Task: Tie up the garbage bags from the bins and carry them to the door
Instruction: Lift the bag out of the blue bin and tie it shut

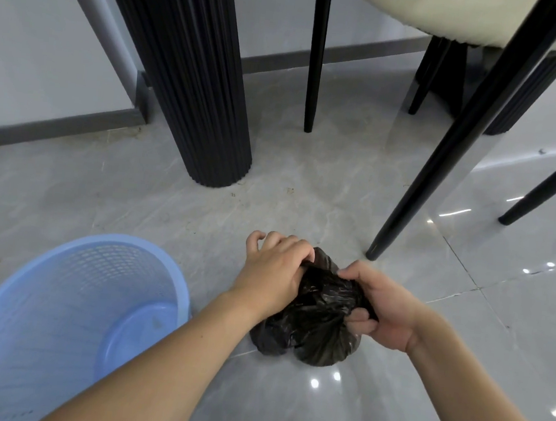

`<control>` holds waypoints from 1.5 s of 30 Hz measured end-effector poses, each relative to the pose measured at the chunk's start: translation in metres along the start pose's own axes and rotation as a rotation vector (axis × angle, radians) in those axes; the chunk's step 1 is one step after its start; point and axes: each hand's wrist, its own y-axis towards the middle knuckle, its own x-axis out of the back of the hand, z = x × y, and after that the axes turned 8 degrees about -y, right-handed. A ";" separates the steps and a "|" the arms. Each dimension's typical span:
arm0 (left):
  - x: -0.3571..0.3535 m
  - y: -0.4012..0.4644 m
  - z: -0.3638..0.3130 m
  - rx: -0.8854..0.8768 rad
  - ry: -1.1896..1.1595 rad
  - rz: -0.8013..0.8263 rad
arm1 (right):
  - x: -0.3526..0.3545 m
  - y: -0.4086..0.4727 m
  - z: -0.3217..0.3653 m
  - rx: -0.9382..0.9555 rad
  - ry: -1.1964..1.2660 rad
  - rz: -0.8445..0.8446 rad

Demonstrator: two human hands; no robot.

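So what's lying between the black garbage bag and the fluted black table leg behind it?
Nothing but bare grey floor tile with a few specks of dirt lies between the garbage bag and the fluted leg, in the head view.

No words, numbers or signs to read anywhere: none on bag, bin, floor or furniture.

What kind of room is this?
Probably a dining area in a home: a cushioned chair on thin black legs, a thick ribbed table leg, glossy floor tiles and a small blue bin.
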 end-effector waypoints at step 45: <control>0.031 -0.013 0.005 0.794 -0.916 -0.300 | 0.042 -0.014 -0.028 0.263 -1.433 -1.048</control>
